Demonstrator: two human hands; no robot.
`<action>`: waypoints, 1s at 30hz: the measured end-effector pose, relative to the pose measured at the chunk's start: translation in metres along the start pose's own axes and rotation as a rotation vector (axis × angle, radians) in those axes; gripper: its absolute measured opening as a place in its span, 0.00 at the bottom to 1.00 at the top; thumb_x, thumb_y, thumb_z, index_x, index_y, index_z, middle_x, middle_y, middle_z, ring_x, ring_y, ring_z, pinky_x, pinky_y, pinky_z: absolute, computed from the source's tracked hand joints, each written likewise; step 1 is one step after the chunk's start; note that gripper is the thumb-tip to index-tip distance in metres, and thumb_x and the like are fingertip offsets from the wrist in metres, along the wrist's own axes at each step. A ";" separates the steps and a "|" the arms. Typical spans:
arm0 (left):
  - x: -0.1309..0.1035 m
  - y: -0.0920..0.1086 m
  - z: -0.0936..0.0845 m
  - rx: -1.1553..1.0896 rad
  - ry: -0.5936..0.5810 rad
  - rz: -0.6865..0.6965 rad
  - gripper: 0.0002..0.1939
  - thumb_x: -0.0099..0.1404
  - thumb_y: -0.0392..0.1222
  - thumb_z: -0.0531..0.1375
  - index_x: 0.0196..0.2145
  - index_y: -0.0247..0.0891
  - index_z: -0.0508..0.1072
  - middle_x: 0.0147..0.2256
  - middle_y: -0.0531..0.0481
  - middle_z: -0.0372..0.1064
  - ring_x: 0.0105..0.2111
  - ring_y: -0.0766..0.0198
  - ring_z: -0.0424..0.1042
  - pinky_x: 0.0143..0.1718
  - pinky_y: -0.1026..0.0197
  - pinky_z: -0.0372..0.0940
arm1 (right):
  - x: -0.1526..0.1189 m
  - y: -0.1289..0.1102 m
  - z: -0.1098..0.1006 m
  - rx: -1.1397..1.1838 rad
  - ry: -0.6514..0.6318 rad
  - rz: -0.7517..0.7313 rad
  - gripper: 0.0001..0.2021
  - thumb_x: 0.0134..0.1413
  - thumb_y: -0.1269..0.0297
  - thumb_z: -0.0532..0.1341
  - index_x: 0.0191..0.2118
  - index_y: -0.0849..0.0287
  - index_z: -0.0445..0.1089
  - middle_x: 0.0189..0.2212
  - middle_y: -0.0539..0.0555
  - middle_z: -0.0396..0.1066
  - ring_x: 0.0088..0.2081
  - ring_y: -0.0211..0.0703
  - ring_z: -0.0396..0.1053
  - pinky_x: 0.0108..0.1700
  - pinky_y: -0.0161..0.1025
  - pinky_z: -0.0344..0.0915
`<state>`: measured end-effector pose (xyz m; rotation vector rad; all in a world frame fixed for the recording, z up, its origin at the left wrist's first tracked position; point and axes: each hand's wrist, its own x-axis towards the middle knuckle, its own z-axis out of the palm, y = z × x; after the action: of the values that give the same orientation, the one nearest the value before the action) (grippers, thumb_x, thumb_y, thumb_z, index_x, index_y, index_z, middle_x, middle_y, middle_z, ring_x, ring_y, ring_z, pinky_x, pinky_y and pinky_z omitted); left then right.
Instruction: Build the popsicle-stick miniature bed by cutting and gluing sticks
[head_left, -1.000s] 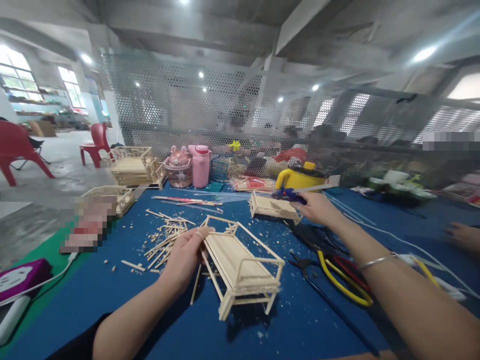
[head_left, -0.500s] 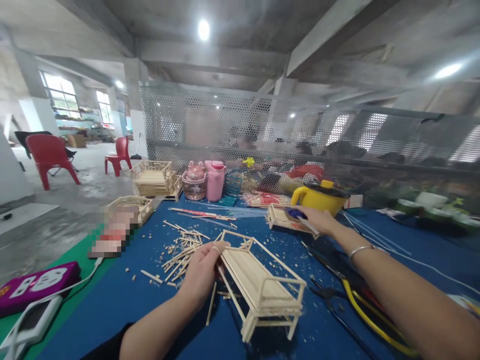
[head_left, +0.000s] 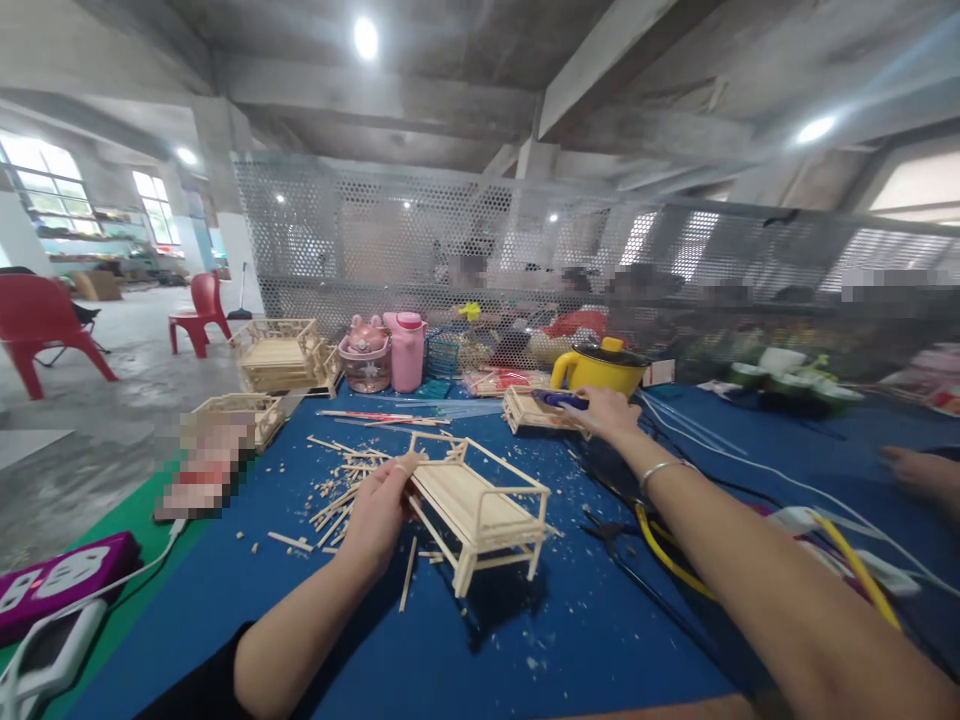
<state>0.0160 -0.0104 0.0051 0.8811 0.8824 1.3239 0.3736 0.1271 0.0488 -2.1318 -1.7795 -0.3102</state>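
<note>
My left hand [head_left: 379,505] is closed on the near-left corner of a small bamboo bench [head_left: 480,500] with railings and short legs, tilted a little over the table. My right hand [head_left: 611,412] reaches far forward, fingers closed at the rear of a dark blue tool that looks like a glue gun [head_left: 559,399]. This tool lies across a second small bamboo piece [head_left: 517,412], just in front of a yellow pot [head_left: 604,370]. Loose bamboo sticks [head_left: 341,505] and cut bits lie beside my left hand.
Pliers [head_left: 611,535] and yellow-handled cutters [head_left: 667,560] lie under my right forearm. Further bamboo pieces [head_left: 281,355], a pink jug [head_left: 407,352] and a phone [head_left: 210,460] stand or lie to the left. Another person's hand [head_left: 922,470] shows at the right edge. A white cable [head_left: 795,485] crosses the table.
The view has turned right, so things sit further left. My left hand has lifted the bench slightly. My right hand stays at the blue tool, which now lies nearly level.
</note>
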 end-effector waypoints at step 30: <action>0.012 0.007 -0.005 -0.157 0.183 0.058 0.18 0.45 0.52 0.67 0.23 0.35 0.68 0.17 0.58 0.62 0.15 0.74 0.58 0.17 0.69 0.54 | -0.058 0.004 0.023 0.014 -0.221 -0.263 0.17 0.60 0.58 0.58 0.53 0.60 0.64 0.51 0.57 0.66 0.46 0.45 0.69 0.46 0.49 0.69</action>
<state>0.0093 0.0026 0.0094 0.6754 0.8855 1.5204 0.3657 0.0828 0.0054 -1.9868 -2.1863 -0.1295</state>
